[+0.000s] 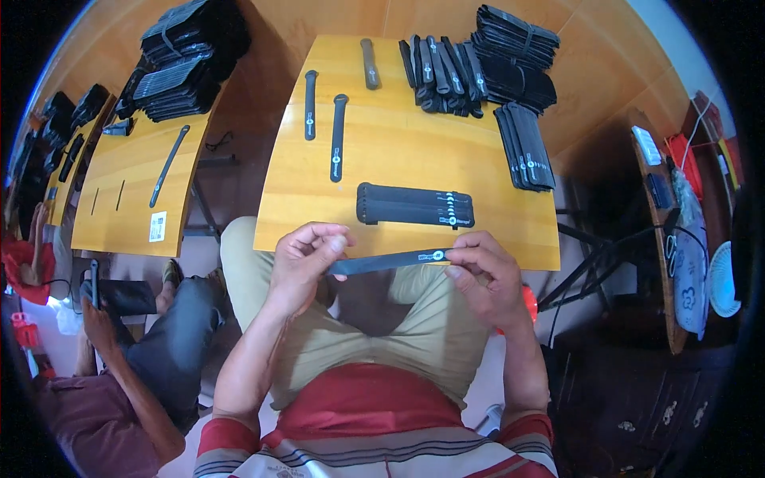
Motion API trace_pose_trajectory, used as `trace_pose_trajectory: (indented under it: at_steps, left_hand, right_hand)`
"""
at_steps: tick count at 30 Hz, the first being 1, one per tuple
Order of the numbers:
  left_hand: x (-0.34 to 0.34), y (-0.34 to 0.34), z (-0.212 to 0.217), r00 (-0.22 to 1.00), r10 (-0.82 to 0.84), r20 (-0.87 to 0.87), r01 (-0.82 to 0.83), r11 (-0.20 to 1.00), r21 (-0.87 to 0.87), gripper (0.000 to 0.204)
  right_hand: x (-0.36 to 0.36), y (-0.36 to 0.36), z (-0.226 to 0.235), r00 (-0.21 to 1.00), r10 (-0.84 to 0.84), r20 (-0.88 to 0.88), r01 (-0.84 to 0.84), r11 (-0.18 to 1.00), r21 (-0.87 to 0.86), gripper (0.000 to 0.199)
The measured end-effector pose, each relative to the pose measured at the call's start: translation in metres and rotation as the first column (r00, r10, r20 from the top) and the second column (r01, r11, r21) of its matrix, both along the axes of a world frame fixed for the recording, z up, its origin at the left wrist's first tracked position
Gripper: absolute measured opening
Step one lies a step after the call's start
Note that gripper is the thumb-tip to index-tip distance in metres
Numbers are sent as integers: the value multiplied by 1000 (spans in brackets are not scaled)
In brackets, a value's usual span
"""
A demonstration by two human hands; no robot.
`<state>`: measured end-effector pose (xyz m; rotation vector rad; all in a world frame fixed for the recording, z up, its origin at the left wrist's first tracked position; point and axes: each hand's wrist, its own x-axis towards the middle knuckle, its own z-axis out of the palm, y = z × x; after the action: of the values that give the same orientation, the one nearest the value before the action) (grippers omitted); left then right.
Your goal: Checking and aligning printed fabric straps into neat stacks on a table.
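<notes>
Between my two hands a black strap [386, 262] with a pale printed mark is stretched out, just off the near edge of the table. My left hand [307, 259] pinches its left end between thumb and fingers. At the printed end, my right hand [484, 271] grips it the same way. Right beyond the strap lies a neat stack of black straps [406, 204], overlapped so that their marks line up at the right. Farther off, two single straps [338, 139] [310, 107] lie lengthwise on the table, with a greyer strap [370, 64] near the back edge.
On the table [279, 199], a heap of straps [442, 76], tied bundles [518, 60] and a fanned stack [523, 147] fill the back right. Another table [103, 199] at left carries more bundles [187, 64]. A co-worker [119, 382] sits there. A shelf [661, 239] stands at right.
</notes>
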<state>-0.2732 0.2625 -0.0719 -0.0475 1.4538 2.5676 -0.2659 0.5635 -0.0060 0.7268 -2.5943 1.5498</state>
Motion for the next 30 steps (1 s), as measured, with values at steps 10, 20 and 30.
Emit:
trace_pose_trajectory:
  at_steps: [10, 20, 30]
  left_hand:
    - [9, 5, 5, 991, -134, 14, 128, 901, -415, 21]
    - [-12, 7, 11, 967, -205, 149, 253, 809, -531, 19]
    - [-40, 18, 3, 990, -108, 89, 140, 770, -623, 12]
  right_hand:
    - [10, 10, -34, 915, -315, 253, 353, 928, -121, 20]
    - [2, 31, -59, 858, -312, 409, 416, 888, -194, 10]
    - [-16, 36, -71, 856, -353, 377, 477, 820, -315, 15]
